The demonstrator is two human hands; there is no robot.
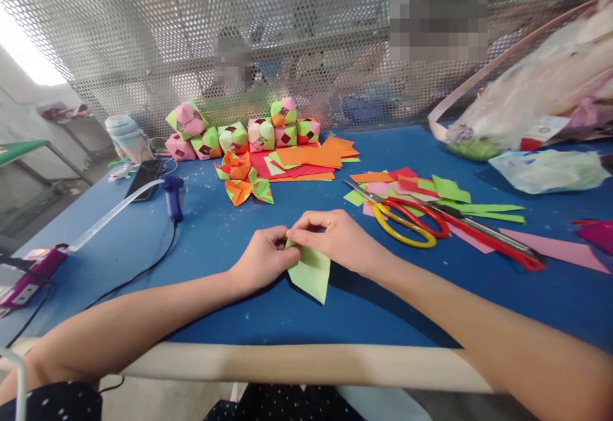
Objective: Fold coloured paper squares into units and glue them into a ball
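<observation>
A folded piece of light green paper (310,274) is held between my two hands, just above the blue table. My left hand (265,258) pinches its upper left edge between thumb and fingers. At its top, my right hand (335,237) pinches the paper close to the left fingertips. The lower part of the paper hangs free toward me and ends in a point. Beyond my hands lie folded orange and green paper pieces (249,190) and a stack of orange and red paper sheets (306,158).
Several folded paper balls (261,133) stand along the perforated metal screen (306,31). Scissors (407,216), a red-handled cutting tool (498,239) and paper strips (407,186) lie right. A glue gun (173,199), phone (145,178), bottle (127,137) and power strip (33,277) are left. Plastic bags (536,89) fill the far right.
</observation>
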